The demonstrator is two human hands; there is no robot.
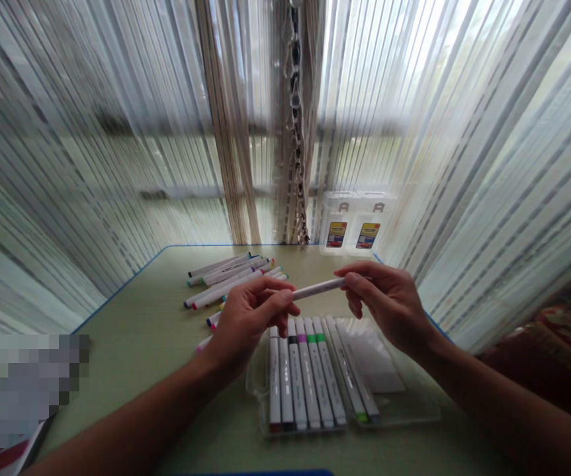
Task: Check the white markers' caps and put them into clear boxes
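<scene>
A white marker (pixel 319 288) is held level in the air between my two hands. The fingertips of my left hand (pixel 253 311) pinch its left end, and those of my right hand (pixel 382 297) pinch its right end; both ends are covered by fingers. Just below sits an open clear plastic case (pixel 414 418). Several white markers (pixel 309 383) lie side by side in its left half, some with black, purple or green bands. Two more markers (pixel 349 370) lean at a slant near the case's middle.
Behind my left hand, several loose markers (pixel 230 270) are scattered on the pale green table (pixel 131 317) with blue edging. Clear cases with labels (pixel 352 231) stand at the back right. String curtains (pixel 166 165) hang around the table. A blurred-out object (pixel 12 396) lies at the left.
</scene>
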